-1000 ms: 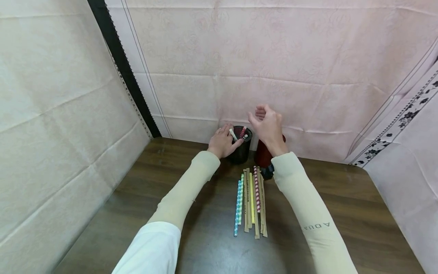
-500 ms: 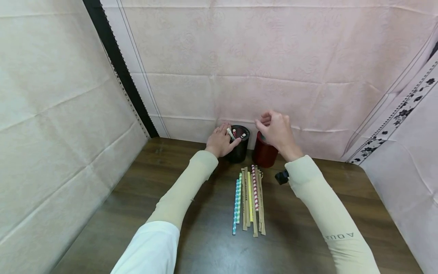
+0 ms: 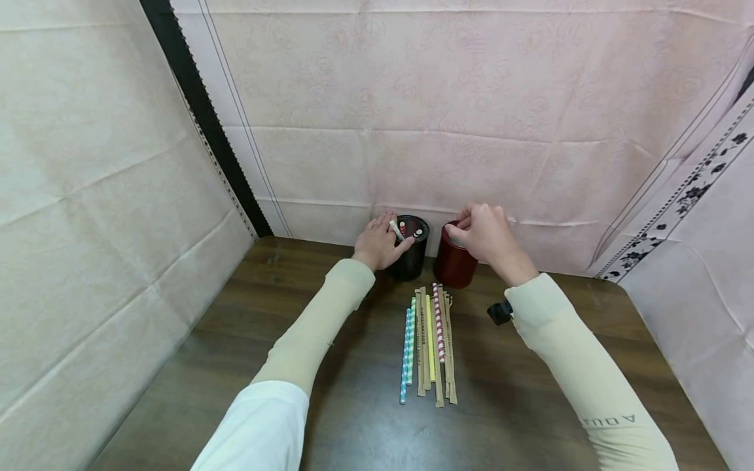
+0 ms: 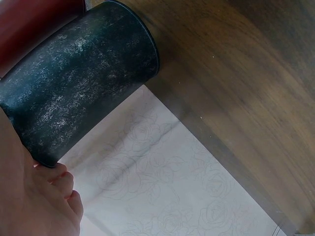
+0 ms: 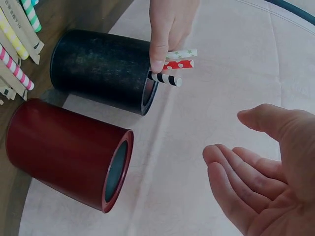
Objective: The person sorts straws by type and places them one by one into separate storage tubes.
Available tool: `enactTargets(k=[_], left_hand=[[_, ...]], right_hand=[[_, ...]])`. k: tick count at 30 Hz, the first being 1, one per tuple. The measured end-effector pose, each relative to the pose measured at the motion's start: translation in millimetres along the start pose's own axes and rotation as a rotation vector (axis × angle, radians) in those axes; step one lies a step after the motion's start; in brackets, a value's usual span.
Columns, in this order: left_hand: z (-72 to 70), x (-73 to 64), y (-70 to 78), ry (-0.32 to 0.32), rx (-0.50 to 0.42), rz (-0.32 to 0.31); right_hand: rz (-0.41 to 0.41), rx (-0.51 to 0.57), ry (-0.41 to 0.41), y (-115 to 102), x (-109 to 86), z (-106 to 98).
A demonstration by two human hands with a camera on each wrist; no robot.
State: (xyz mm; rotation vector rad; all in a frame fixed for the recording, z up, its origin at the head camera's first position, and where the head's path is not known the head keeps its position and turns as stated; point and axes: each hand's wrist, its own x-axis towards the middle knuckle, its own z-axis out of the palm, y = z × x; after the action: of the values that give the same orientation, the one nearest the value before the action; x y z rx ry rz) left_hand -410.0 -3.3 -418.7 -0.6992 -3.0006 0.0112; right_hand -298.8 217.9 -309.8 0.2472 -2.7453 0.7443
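Note:
My left hand (image 3: pixel 378 244) grips the rim of a black cup (image 3: pixel 410 266) at the back of the table, thumb toward the front and fingers behind. Three paper straws stick out of it: one white with green stars (image 5: pixel 183 54), one red with white dots (image 5: pixel 180 64) and one black-and-white striped (image 5: pixel 166 79). To its right stands a dark red cup (image 5: pixel 61 150), its mouth facing the right wrist camera. Above the red cup, my right hand (image 3: pixel 487 232) holds nothing; its thumb and loosely bent fingers are apart in the right wrist view.
In front of the cups lies a row of straws: blue (image 3: pixel 405 353), green-striped (image 3: pixel 412 347), yellow (image 3: pixel 430 327), red-striped (image 3: pixel 438 320), plus several in brown paper wrappers (image 3: pixel 439 386). A pale patterned cloth (image 3: pixel 471 98) hangs close behind the cups.
My right hand has shifted right and lowered toward the red cup, uncovering more of it. The red straw in the black cup has tipped left. My left hand stays at the black cup.

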Motion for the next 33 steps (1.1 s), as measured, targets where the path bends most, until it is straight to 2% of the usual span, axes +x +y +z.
enactTargets(k=[8,20,33], left_hand=[[-1.5,-2.1,-0.3,-0.007,0.006,0.001],[-0.3,-1.6,-0.4,-0.004,0.015,0.003],[-2.4,-3.1,0.8,-0.003,0.001,-0.002]], right_hand=[[0.015,-0.009,-0.086,11.0,-4.7,7.2],[0.058,-0.017,-0.202,28.6,-11.3,29.8],[0.042,-0.026,-0.262,40.3,-16.8,53.9]])
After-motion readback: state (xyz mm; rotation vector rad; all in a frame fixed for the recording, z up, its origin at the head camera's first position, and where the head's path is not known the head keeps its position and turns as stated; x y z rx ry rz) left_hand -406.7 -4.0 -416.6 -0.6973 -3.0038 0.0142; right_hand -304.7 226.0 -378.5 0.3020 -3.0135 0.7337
